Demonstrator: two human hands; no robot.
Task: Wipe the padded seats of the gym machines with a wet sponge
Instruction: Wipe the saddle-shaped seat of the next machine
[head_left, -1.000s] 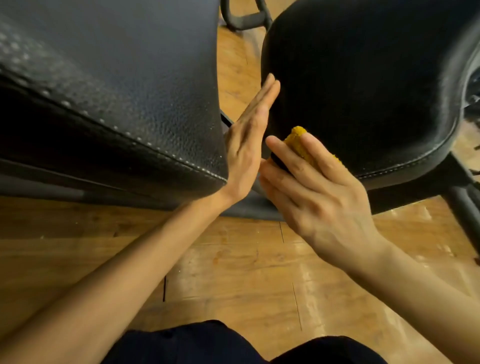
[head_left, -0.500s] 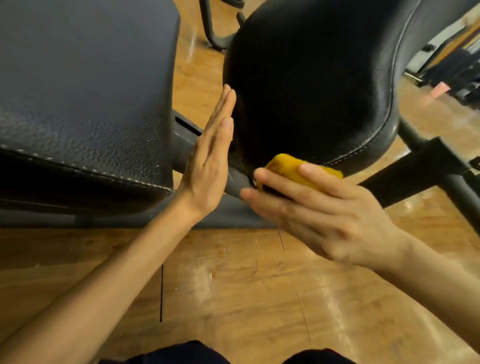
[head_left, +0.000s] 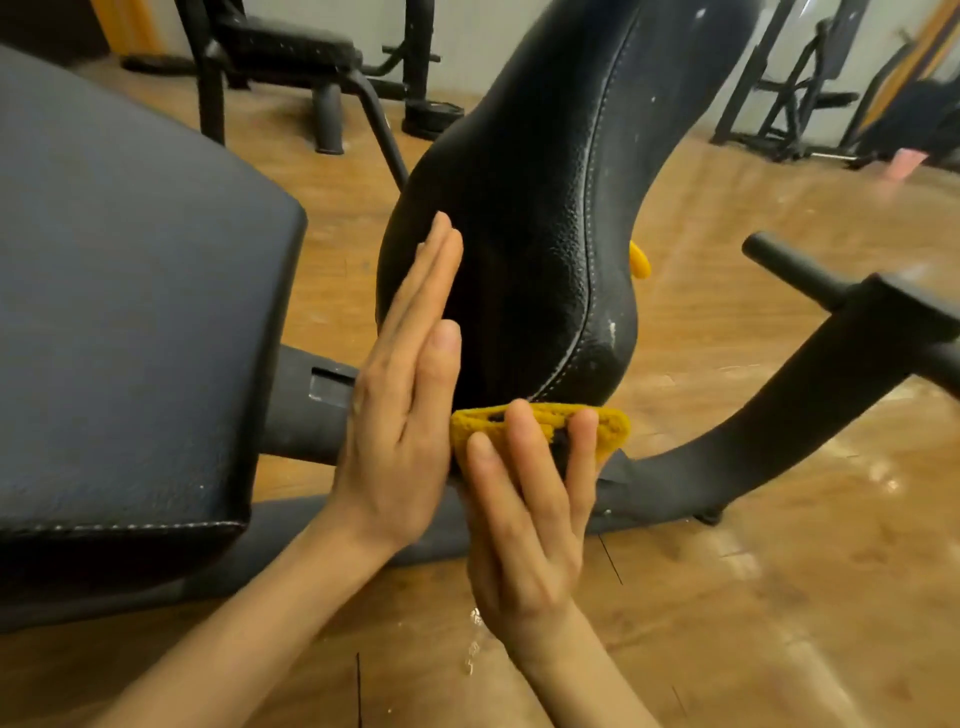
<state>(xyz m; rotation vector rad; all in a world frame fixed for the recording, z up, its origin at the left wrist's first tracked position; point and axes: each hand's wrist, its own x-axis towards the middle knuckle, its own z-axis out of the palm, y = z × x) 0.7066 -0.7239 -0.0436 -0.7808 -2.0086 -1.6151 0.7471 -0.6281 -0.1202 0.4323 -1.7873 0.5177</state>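
Wooden gym floor (head_left: 727, 597) lies below the upright padded seat (head_left: 524, 218). The right hand (head_left: 524, 525), fingers (head_left: 582, 441) spread, has slid the sponge (head_left: 540, 423) down to the seat's bottom edge; the left hand (head_left: 400, 415), fingers pressed together, still steadies its side, so this face seems nearly wiped.

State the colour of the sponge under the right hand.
Yellow sponge, seen in the head view.
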